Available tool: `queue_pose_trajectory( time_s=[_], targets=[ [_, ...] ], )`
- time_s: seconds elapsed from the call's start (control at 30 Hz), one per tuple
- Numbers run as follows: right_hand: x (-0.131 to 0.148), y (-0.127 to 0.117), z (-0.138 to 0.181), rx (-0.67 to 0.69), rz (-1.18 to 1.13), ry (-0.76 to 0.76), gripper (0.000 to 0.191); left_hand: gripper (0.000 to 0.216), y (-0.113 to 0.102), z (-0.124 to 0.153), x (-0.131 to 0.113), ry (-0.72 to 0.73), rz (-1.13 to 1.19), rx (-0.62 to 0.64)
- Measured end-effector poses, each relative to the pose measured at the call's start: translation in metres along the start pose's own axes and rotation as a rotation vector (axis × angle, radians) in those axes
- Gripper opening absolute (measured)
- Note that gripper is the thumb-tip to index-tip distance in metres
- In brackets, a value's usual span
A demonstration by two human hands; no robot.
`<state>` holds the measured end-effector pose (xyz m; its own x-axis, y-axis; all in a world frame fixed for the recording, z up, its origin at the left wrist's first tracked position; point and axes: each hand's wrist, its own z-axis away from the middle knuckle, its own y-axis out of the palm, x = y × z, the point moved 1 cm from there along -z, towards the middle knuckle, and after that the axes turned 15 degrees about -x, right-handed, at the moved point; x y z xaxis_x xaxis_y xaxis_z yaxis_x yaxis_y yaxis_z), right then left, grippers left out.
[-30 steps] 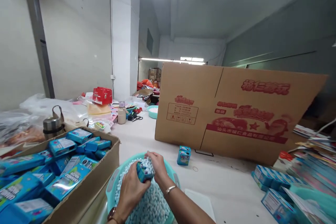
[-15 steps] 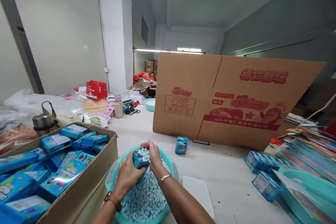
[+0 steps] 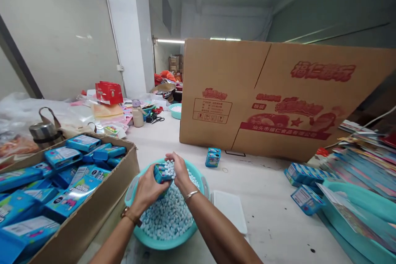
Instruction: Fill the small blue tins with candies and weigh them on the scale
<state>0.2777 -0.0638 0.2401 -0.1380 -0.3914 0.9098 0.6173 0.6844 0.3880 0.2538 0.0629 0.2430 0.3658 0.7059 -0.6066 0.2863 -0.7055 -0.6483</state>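
Note:
My left hand (image 3: 150,187) is closed round a small blue carton (image 3: 160,173), tilted over a turquoise basin (image 3: 161,244). Small pale blue and white candy pellets (image 3: 168,220) are heaped in the basin. At the carton's open end, my right hand (image 3: 180,171) is cupped round a cluster of pellets, its fingers curled against the carton's mouth. Part of the carton is hidden behind my left fingers.
To the left, a cardboard box (image 3: 102,210) holds several blue cartons. A large printed cardboard carton (image 3: 222,90) stands behind. More blue cartons (image 3: 213,157) sit on the table, and a white lid-like tray (image 3: 229,210) lies right of the basin. Another turquoise basin (image 3: 343,222) is far right.
My view has tipped down a little, so the background sits higher in the picture. Both hands stay at the carton's mouth, with pellets still between the right hand and the carton.

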Motion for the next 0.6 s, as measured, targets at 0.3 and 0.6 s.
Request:
queue_pose_trajectory(
  time_s=[0.3,0.6],
  targets=[
    [-0.002,-0.005,0.001,-0.015,-0.037,0.014,0.028,0.060,0.002,0.000,0.005,0.013,0.025,0.018],
    [0.004,-0.022,0.012,0.100,0.006,-0.021,0.048,0.061,0.007,0.002,0.001,-0.008,0.133,0.029]
  ],
)
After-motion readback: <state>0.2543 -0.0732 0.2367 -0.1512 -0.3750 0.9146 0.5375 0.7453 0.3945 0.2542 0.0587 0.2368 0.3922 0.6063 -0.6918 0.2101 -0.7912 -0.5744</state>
